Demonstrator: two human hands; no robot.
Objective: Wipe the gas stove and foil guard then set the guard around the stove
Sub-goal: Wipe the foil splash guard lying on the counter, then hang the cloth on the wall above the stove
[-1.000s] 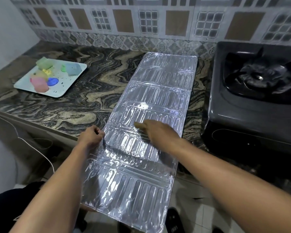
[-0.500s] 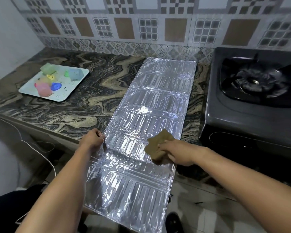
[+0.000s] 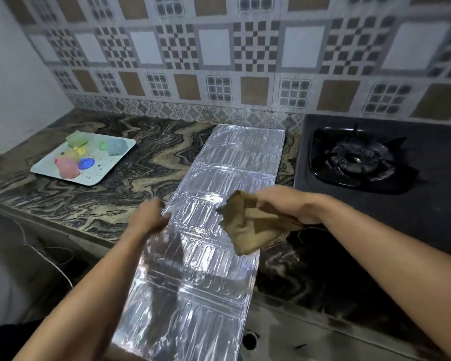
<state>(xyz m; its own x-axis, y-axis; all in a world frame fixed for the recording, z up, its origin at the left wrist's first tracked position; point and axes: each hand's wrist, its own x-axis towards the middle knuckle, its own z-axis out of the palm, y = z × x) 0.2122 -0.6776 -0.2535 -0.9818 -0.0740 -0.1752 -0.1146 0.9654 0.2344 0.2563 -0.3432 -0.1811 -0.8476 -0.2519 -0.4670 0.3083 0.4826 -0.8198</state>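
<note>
Thin cable (image 3: 51, 261): hangs below the surface edge, well left of the left hand.

Tray (image 3: 107, 169): pale, on the marbled surface (image 3: 151, 162), left of and beyond the left hand. It holds several small coloured pieces in green, yellow, pink and blue.

Left hand (image 3: 149, 217): at the left edge of the foil guard. It is blurred, so the grip cannot be told.

Foil guard (image 3: 219, 183): lies flat between both hands. Its far end is near the tiled wall (image 3: 214, 48), and its near end overhangs the surface edge.

Cloth (image 3: 250, 227): brown and crumpled, hanging above the guard's right side and covering part of it.

Right hand (image 3: 284, 204): fingers pinch the cloth's upper corner.

Gas stove (image 3: 432, 204): black, just right of the right hand, beside the guard, with burner (image 3: 354, 160) uncovered.
</note>
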